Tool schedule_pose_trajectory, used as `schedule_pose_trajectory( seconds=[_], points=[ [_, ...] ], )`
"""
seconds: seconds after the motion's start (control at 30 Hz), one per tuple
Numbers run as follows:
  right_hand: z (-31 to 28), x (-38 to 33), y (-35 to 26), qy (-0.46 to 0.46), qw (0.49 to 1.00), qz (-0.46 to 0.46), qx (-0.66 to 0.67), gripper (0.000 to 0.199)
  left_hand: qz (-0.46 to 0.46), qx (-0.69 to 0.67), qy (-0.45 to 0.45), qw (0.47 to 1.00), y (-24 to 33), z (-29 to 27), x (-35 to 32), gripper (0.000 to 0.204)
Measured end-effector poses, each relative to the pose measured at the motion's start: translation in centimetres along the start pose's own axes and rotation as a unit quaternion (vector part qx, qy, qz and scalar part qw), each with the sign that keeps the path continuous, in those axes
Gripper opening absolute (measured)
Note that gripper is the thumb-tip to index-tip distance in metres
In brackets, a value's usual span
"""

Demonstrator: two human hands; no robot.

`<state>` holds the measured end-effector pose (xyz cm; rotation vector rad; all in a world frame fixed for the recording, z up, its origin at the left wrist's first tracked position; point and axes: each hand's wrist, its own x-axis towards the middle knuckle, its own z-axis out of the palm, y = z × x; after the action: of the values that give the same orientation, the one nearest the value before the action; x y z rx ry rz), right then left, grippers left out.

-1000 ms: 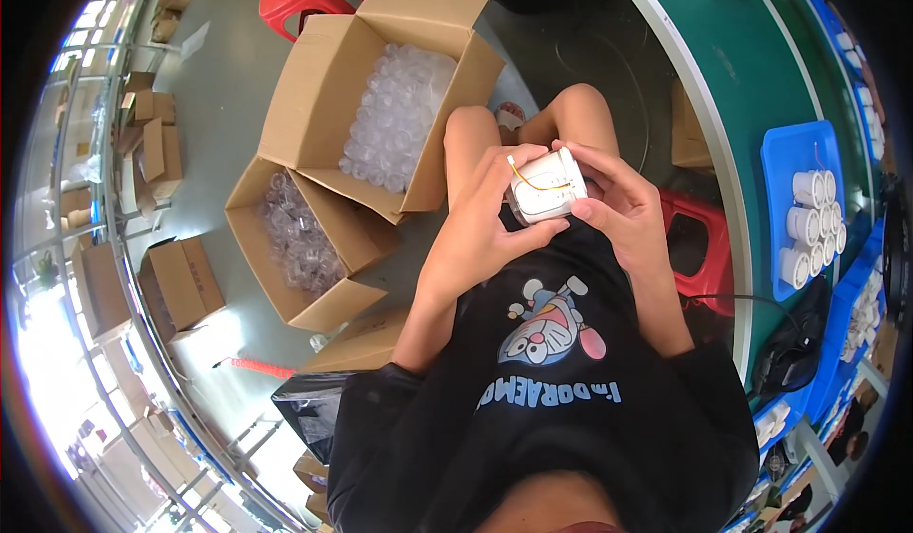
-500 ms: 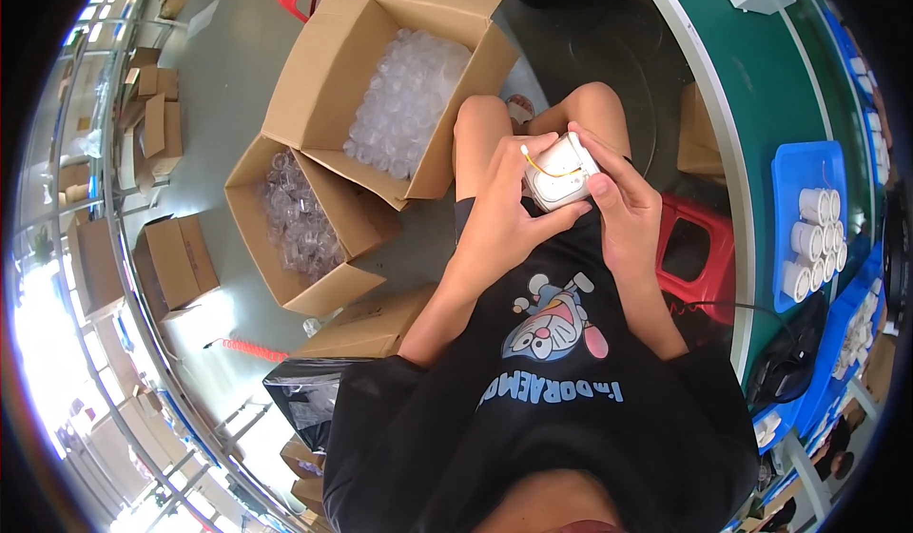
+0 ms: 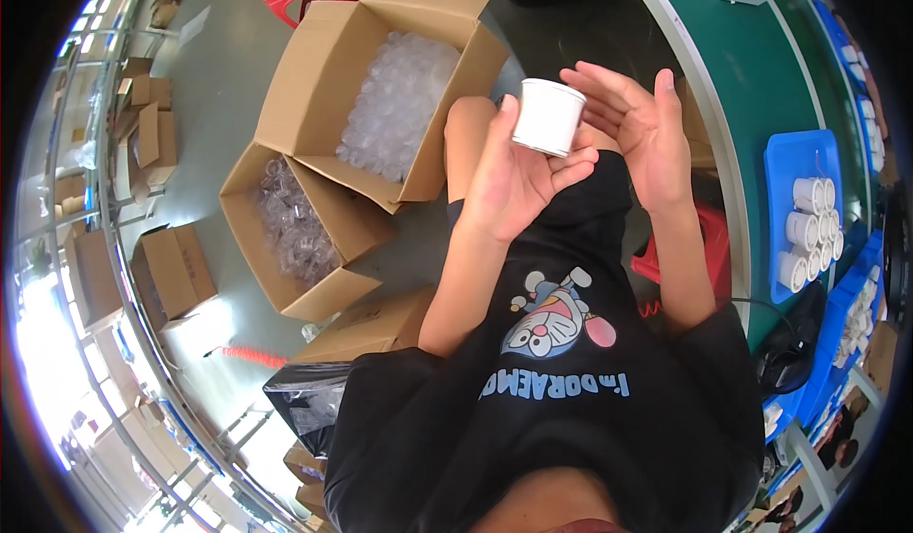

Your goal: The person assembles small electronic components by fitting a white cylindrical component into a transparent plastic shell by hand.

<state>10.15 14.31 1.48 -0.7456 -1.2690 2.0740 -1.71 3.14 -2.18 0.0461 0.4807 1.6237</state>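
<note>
A white, short cylindrical housing (image 3: 549, 117) with a rim at its top is held over my lap. My left hand (image 3: 518, 176) grips it, with the thumb along its left side and the fingers curled beneath. Close to its right side, my right hand (image 3: 651, 134) is spread with the fingers stretched out and nothing in it. Any wire on the housing is out of sight from this side.
Left of my knees stand a carton (image 3: 309, 105) of clear plastic domes and a smaller carton (image 3: 262, 262) of clear plastic parts. On the green bench (image 3: 751, 67) at right lies a blue tray (image 3: 783, 162) of white cylinders. A red stool (image 3: 715, 238) is beneath the bench edge.
The housing has turned, so its side shows instead of its end with the yellow wire. My right hand has let go and moved right, opening. The left hand keeps hold.
</note>
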Motion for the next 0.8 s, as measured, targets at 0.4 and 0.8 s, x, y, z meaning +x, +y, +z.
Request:
schedule_pose_trajectory(
  seconds=[0.4,0.8],
  points=[
    [-4.8,-4.2,-4.9,-0.05,0.987,-0.05,-0.142,0.048,0.406,0.727,-0.04,0.552,-2.2,5.7,1.8,0.075],
    [-25.4,2.1,-16.7,0.235,0.823,-0.145,-0.497,0.042,0.152,0.799,0.029,0.582,0.1,-0.2,5.9,0.072]
  ],
)
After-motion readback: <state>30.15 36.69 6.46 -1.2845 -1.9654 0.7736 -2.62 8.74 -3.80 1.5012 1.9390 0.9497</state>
